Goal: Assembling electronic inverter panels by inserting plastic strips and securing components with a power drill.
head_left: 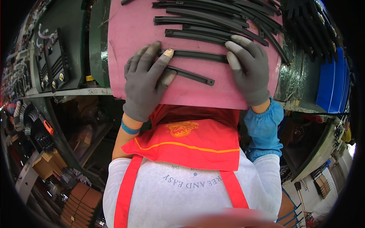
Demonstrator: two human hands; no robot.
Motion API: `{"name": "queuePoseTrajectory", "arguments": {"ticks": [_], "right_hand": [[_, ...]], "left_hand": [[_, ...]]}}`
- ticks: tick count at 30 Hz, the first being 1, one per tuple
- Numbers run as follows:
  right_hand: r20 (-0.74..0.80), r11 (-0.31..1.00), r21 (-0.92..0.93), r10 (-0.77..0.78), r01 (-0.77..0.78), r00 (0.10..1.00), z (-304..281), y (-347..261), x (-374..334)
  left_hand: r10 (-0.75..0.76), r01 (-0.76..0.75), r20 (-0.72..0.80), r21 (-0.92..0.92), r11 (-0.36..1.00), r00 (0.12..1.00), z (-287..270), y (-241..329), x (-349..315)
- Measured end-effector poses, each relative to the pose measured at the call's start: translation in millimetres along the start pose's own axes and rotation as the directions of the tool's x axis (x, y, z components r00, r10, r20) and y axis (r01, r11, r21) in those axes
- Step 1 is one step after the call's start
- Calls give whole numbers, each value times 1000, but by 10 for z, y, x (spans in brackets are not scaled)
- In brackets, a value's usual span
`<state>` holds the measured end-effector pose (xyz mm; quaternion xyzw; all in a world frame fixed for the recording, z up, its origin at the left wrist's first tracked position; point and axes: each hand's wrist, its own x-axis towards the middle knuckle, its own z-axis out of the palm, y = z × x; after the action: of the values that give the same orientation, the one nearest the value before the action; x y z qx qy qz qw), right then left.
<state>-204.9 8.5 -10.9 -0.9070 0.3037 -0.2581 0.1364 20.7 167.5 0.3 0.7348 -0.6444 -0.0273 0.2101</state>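
A slim black strip (199, 56) lies crosswise on a pink mat (131, 22) between my gloved hands. My left hand (144, 78), in a grey glove, has its fingers spread; the index finger, its tip wrapped in tan tape, rests on the strip's left end. The left thumb touches the end of a shorter black strip (194, 76), which has a hole near its right end. At the long strip's other end is my right hand (251, 70), also gloved, its fingers apart, pale fingertips beside the strip. Farther up the mat, another black strip (201, 36) reaches toward the right fingertips.
Several more black strips (205, 12) lie in loose rows across the far mat, some overlapping its right edge. Dark parts (308, 26) hang or lie at the far right, above a blue bin (332, 83). Black pieces with metal fittings (53, 62) stand at the left. A red apron (190, 144) meets the mat's near edge.
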Motion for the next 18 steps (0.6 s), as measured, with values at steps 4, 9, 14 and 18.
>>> {"name": "queuePoseTrajectory", "arguments": {"ticks": [4,9,14,18], "right_hand": [[-206,990,89,124,-107,971,-2,51,1],[-131,994,3,106,-106,986,39,49,-4],[-113,998,41,46,-42,993,16,22,13],[37,989,144,-42,36,998,-27,-11,40]], "left_hand": [[-32,32,-60,-6,999,998,26,4,-33],[-166,165,-89,-18,986,982,-2,75,-27],[40,-35,-110,47,998,993,70,114,174],[154,-154,23,-4,988,988,145,123,238]]}}
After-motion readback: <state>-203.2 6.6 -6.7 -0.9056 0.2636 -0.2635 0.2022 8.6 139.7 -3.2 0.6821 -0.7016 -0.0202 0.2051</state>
